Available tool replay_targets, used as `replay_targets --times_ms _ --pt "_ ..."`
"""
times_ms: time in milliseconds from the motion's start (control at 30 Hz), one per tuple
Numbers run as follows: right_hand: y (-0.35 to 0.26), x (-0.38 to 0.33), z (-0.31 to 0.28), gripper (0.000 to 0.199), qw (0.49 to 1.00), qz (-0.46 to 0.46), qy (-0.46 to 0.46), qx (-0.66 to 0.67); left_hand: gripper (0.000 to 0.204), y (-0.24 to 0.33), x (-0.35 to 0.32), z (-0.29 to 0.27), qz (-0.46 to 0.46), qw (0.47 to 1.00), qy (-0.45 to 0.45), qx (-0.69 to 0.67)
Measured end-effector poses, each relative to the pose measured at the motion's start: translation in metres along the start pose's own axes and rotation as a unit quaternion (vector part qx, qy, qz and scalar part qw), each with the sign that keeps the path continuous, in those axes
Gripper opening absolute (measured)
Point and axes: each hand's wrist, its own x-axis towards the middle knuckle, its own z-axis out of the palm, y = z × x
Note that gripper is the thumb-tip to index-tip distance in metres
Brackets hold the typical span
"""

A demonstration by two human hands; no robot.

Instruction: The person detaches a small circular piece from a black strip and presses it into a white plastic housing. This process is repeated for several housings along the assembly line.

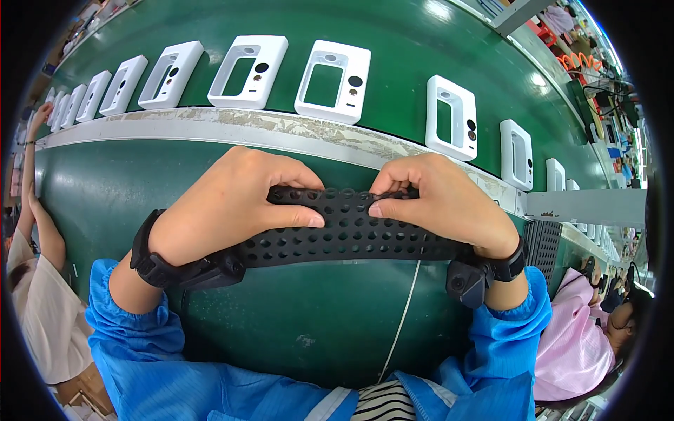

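Both my hands grip a black strip (344, 228) of flexible-looking material, full of round holes in rows, over the green work surface. My left hand (242, 193) pinches its far edge left of the middle, thumb on top. On the far edge right of the middle, my right hand (435, 196) pinches it the same way, thumb toward the left thumb. The fingers under the strip are partly hidden, and a gap lies between the two thumbs. Beyond my hands, white plastic housings (354, 105) with rectangular openings stand in a row on a green belt.
A worn metal rail (281, 130) divides the work surface from the belt. At the right, a grey metal beam (583, 207) juts across, with black perforated pieces (542, 245) below it. Co-workers sit on both sides, one in a pink top (579, 337), one in a pale shirt (49, 323).
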Motion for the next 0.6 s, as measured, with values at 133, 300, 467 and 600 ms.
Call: replay_targets --times_ms 133,300,467,600 --pt "0.0018 0.0004 -0.0023 0.014 0.999 0.027 -0.002 0.036 0.031 -0.0042 0.0004 0.0023 0.014 0.999 0.043 0.020" --pt "0.0019 0.0002 -0.0055 0.014 1.000 0.027 -0.006 0.015 0.029 -0.0034 0.0017 0.0035 0.019 0.997 0.060 0.037" --pt "0.0024 -0.0001 -0.0060 0.015 1.000 0.026 -0.010 0.009 0.022 0.0014 0.0023 0.0045 -0.032 0.998 0.052 0.004" --pt "0.0024 0.0012 -0.0029 0.015 1.000 0.009 0.011 0.026 0.018 0.0035 0.0020 0.0045 -0.047 0.998 0.032 0.013"
